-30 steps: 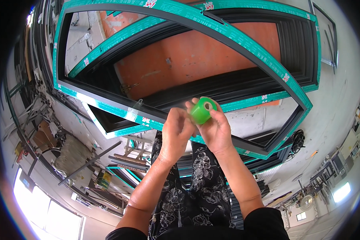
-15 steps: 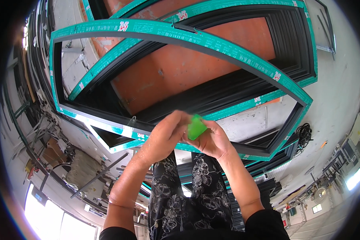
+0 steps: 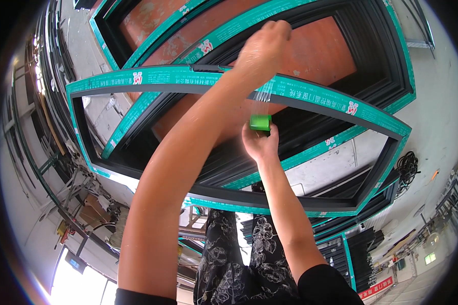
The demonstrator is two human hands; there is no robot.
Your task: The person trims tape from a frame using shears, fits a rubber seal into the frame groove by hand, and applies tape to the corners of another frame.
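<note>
the right hand (image 3: pixel 261 144) is clamped on the green roll (image 3: pixel 260 123), over the opening of the frame (image 3: pixel 315 97). clear film (image 3: pixel 261 100) stretches from it toward the left hand (image 3: pixel 264 48), whose grip i cannot tell.

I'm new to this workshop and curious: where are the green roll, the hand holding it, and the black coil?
Green roll (image 3: pixel 260 122): head view, middle of its green side.
Right hand (image 3: pixel 261 145): head view, middle of the hand.
Black coil (image 3: pixel 406 166): head view, among its loops.
</note>
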